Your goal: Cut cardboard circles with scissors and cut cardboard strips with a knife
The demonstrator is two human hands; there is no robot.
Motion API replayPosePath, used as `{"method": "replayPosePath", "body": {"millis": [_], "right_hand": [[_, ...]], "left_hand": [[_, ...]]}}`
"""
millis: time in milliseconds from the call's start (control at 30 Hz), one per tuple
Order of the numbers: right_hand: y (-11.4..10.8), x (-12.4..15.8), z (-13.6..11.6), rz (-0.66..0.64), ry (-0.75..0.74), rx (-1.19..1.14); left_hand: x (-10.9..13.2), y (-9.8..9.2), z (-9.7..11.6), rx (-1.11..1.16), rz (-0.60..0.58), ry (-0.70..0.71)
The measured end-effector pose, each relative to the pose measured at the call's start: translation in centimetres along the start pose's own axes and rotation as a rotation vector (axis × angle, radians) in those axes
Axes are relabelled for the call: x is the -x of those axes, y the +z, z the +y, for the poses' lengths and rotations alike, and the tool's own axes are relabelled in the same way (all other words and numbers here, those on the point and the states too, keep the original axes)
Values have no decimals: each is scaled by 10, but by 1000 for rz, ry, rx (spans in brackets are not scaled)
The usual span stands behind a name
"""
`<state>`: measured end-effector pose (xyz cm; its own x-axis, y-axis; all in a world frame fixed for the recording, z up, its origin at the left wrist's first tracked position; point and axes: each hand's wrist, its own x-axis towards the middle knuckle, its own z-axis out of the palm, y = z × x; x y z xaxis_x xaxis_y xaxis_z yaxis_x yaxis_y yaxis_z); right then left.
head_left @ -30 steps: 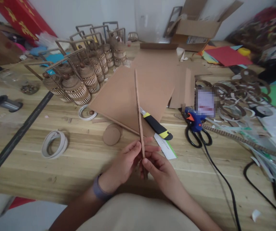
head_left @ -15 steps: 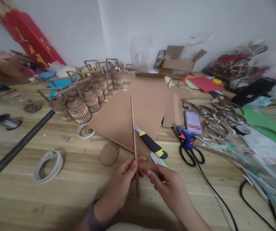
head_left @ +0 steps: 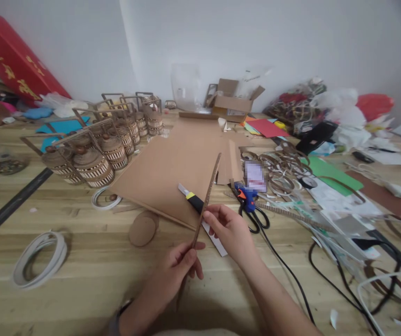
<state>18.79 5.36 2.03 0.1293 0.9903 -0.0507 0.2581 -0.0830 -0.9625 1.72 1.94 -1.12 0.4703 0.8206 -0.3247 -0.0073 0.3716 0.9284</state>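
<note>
A thin brown cardboard strip slants up and to the right, seen nearly edge-on. Its lower part is pinched in my left hand, between thumb and fingers. Higher up, my right hand closes on the same strip from the right side. Behind the strip, a black and yellow utility knife rests on a large cardboard sheet. Round cardboard discs lie left of my hands.
Several woven baskets with handles stand at the left. A blue glue gun and black-handled scissors lie at the right, beside coiled brown strips. A white coil is at the near left.
My right hand has moved up along the strip. The strip now leans to the right instead of standing nearly straight. The view has turned to the right.
</note>
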Motion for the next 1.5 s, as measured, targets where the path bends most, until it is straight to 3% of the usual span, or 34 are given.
{"method": "replayPosePath", "body": {"millis": [200,367,533,733,800,900,1100,1300,1500], "right_hand": [[-3,-1,-1,-41,11,-21],[-6,1,0,-76,-3,20],[4,9,4,-92,-63,148],[15,22,-1,-255,-170,301],[6,20,-3,-260,-183,379],[-21,12,4,-141,-152,554],[-78,10,47,71,25,974],[-84,24,66,117,75,1221],[-92,10,71,139,136,1281]], "left_hand": [[1,-2,0,-78,5,-11],[3,-8,5,-90,-59,-31],[1,-18,10,-67,-52,36],[2,-25,18,-212,22,63],[3,-28,21,-218,43,21],[4,-32,24,-155,70,-34],[3,-31,23,-88,55,-96],[4,-25,19,-80,24,-142],[8,-22,18,-55,-4,-172]]}}
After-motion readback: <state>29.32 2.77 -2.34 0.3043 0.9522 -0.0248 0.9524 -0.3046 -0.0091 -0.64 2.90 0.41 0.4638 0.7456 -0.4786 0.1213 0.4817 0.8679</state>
